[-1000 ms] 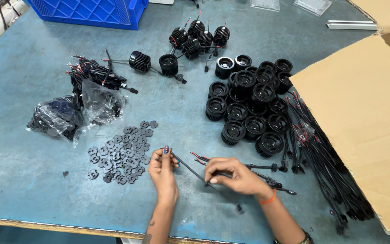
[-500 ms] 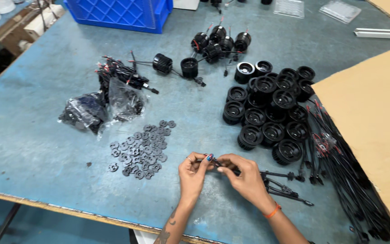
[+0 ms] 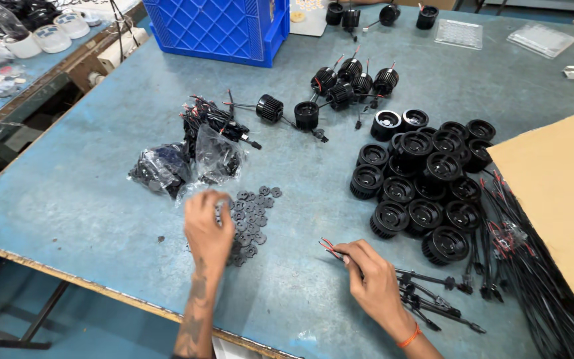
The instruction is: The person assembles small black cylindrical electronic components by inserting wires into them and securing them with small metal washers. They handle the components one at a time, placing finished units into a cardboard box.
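Note:
My left hand [image 3: 208, 229] reaches over a scatter of several small dark grey washers [image 3: 252, 218] on the blue table [image 3: 88, 193], fingers curled down onto them; whether it grips one is hidden. My right hand [image 3: 371, 278] pinches the end of a thin black cable with red and black wire tips [image 3: 328, 246], near the table's front. Behind that hand lie more black cables with connectors [image 3: 433, 302].
A cluster of black ribbed round housings [image 3: 420, 189] sits right of centre, wired ones [image 3: 350, 80] farther back. Clear bags of black parts [image 3: 187, 163] lie left of the washers. A blue crate [image 3: 224, 30] stands at the back, a cardboard sheet [image 3: 563, 199] and cable bundle [image 3: 533, 266] at right.
My hands, together on the cable before, have parted. The left hand moved left onto the washers. The right hand keeps the cable. The view has shifted.

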